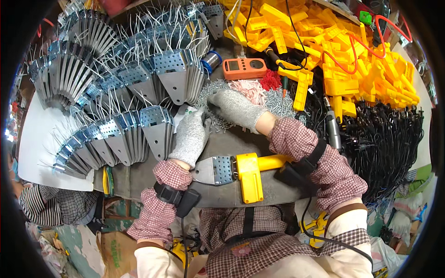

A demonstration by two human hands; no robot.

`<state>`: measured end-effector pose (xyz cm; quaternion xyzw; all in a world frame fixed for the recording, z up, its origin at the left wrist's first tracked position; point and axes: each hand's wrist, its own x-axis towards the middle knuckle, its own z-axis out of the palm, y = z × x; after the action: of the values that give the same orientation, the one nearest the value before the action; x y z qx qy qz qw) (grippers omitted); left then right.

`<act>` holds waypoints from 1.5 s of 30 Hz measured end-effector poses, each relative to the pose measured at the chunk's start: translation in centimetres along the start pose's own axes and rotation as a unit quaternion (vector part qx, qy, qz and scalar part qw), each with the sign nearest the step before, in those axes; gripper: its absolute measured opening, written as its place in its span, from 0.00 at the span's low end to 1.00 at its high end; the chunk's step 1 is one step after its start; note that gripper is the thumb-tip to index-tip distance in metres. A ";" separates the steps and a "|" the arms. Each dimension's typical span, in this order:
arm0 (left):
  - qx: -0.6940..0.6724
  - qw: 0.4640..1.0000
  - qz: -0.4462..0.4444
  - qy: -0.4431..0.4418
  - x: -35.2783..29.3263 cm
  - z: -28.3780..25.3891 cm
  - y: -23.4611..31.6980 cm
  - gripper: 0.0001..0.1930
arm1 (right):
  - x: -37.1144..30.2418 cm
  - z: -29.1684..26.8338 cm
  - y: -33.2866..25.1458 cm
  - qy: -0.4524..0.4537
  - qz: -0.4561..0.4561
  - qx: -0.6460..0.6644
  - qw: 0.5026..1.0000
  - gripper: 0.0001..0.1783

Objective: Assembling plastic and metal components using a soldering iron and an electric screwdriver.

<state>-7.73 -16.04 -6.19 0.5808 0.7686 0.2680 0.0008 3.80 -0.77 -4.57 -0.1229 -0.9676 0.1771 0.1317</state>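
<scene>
My left hand (191,134), in a grey knit glove, is at the near left edge of a pile of small silver screws (217,121). Its fingers are curled together; whatever they hold does not show. My right hand (238,109), gloved the same way, reaches into the pile from the right with its fingertips bent down among the screws. I cannot make out what is in them. Below both hands a yellow plastic pistol-shaped handle (250,178) lies on the dark work surface (222,197). A pointed metal plate with perforations (215,170) joins its left end.
Fanned stacks of perforated metal plates with white wires (157,127) fill the left. Behind the screws are an orange meter (244,68) and a solder spool (212,61). Yellow plastic handles (343,78) heap at far right, above black cables (380,134). An electric screwdriver (333,129) stands nearby.
</scene>
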 end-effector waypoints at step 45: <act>-0.144 0.927 0.306 -0.160 -14.0 -5.2 6.4 0.14 | -23.2 -4.5 -11.0 -0.035 -0.060 0.161 0.985 0.21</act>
<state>0.91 -29.49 -3.45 0.8168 0.4963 0.2664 0.1248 24.70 -15.94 -1.27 -0.0359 -0.9362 0.3263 0.1259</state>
